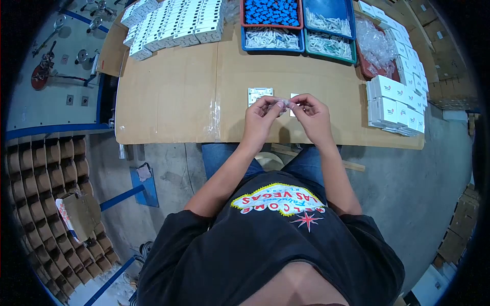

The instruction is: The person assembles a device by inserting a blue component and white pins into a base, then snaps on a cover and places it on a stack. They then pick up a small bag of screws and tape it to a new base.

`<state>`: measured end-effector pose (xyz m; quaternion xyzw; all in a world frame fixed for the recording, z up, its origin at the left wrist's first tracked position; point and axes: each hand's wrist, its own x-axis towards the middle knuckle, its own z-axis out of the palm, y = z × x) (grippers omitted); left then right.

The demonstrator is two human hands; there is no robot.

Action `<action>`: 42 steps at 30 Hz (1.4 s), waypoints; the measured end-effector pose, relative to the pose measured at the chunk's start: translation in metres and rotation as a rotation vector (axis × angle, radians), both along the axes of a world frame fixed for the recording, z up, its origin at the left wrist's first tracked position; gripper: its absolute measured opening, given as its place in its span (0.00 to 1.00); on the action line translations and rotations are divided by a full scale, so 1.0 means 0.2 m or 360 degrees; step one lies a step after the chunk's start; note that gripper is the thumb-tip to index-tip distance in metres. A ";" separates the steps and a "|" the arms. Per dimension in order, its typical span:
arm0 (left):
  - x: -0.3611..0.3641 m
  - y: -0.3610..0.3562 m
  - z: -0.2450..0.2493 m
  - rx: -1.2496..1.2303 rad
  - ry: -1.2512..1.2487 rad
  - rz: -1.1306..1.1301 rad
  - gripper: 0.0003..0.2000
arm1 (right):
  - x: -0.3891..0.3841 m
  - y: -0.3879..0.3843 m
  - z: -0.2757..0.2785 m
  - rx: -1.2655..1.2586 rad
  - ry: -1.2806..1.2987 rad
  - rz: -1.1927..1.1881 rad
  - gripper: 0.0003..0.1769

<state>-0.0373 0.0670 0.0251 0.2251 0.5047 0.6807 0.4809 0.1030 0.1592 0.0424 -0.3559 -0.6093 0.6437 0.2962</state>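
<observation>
Above the cardboard-covered table (pixel 168 102), my left hand (pixel 264 120) and my right hand (pixel 313 120) meet at the fingertips. Both are closed in a pinch on a small, whitish, see-through piece (pixel 286 103), too small to name with certainty. Just beyond my left fingers lies a white square plate with small fittings (pixel 259 93), partly covered by that hand. A second flat white piece (pixel 293 111) lies behind my right fingers, mostly hidden by them.
Stacked white units (pixel 178 23) stand back left. At the back are a red tray of blue parts (pixel 244 23) and blue and green trays (pixel 352 60) of small whitish pieces. Clear plastic bags (pixel 375 46) and stacked white boxes (pixel 390 99) are on the right.
</observation>
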 end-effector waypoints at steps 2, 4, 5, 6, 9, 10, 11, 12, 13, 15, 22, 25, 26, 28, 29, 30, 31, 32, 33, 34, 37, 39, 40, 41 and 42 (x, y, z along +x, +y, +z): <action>-0.01 0.01 -0.01 -0.0012 0.0006 -0.0021 0.06 | -0.01 -0.01 0.00 -0.0007 0.0018 -0.0011 0.06; 0.00 0.01 0.00 -0.0039 0.0060 0.0019 0.06 | -0.01 -0.02 0.00 -0.0014 0.0036 -0.0025 0.06; 0.00 0.01 0.01 -0.0069 0.0115 0.0059 0.05 | -0.02 -0.02 0.00 -0.0005 0.0043 -0.0021 0.05; 0.00 0.01 0.00 -0.0072 0.0114 0.0059 0.05 | -0.02 -0.03 -0.01 0.0002 0.0050 -0.0016 0.05; 0.00 0.01 -0.01 0.0001 0.0152 0.0073 0.05 | -0.03 -0.05 -0.01 0.0004 0.0122 -0.0066 0.05; 0.00 0.00 -0.01 0.0009 0.0128 0.0067 0.05 | -0.03 -0.05 -0.01 0.0001 0.0121 -0.0066 0.05; 0.00 0.00 -0.02 0.0020 0.0106 0.0061 0.05 | -0.04 -0.06 -0.01 0.0010 0.0128 -0.0076 0.05; 0.00 0.00 -0.01 0.0021 0.0107 0.0061 0.05 | -0.04 -0.06 -0.01 0.0021 0.0136 -0.0086 0.05; 0.00 0.01 -0.01 0.0019 0.0081 0.0061 0.05 | -0.04 -0.05 -0.01 0.0021 0.0136 -0.0086 0.05; 0.00 0.01 0.00 0.0017 0.0054 0.0060 0.05 | -0.04 -0.05 -0.01 -0.0022 0.0151 -0.0083 0.06; 0.01 0.00 0.00 0.0083 0.0081 0.0030 0.05 | -0.05 -0.07 -0.02 -0.0001 0.0171 -0.0127 0.05; 0.01 0.00 0.00 0.0096 0.0057 0.0031 0.05 | -0.05 -0.07 -0.02 0.0015 0.0167 -0.0123 0.05; 0.01 0.00 0.00 0.0100 0.0032 0.0037 0.05 | -0.04 -0.07 -0.01 0.0006 0.0170 -0.0130 0.05; 0.00 0.00 0.01 0.0085 0.0023 0.0024 0.05 | -0.04 -0.06 0.00 -0.0004 0.0173 -0.0137 0.05; 0.00 0.00 0.01 0.0070 0.0013 0.0012 0.06 | -0.04 -0.06 0.00 -0.0012 0.0176 -0.0136 0.05; 0.00 0.01 0.00 0.0069 0.0011 0.0011 0.06 | -0.04 -0.06 0.00 -0.0019 0.0180 -0.0135 0.05; 0.00 0.01 0.00 0.0058 0.0029 0.0024 0.06 | -0.04 -0.06 0.00 -0.0020 0.0179 -0.0137 0.05; 0.00 0.01 -0.01 0.0048 0.0047 0.0037 0.06 | -0.04 -0.05 -0.01 -0.0022 0.0187 -0.0135 0.05; 0.00 0.01 -0.01 0.0048 0.0047 0.0037 0.06 | -0.04 -0.05 -0.01 -0.0025 0.0195 -0.0132 0.06; 0.00 0.01 0.00 0.0056 0.0041 0.0050 0.06 | -0.04 -0.05 -0.01 -0.0024 0.0194 -0.0132 0.06; 0.01 0.01 0.00 0.0057 0.0068 0.0067 0.06 | -0.03 -0.04 -0.02 -0.0116 0.0155 -0.0138 0.06; 0.01 0.01 0.00 0.0048 0.0101 0.0068 0.06 | -0.05 -0.05 -0.02 -0.0090 0.0229 -0.0189 0.06; 0.01 0.01 0.00 0.0074 0.0097 0.0079 0.06 | -0.05 -0.05 -0.02 -0.0091 0.0229 -0.0190 0.06; 0.02 0.01 -0.01 0.0100 0.0092 0.0089 0.06 | -0.05 -0.05 -0.03 -0.0076 0.0224 -0.0198 0.05; 0.02 0.01 -0.01 0.0099 0.0092 0.0087 0.06 | -0.05 -0.05 -0.03 -0.0061 0.0219 -0.0205 0.05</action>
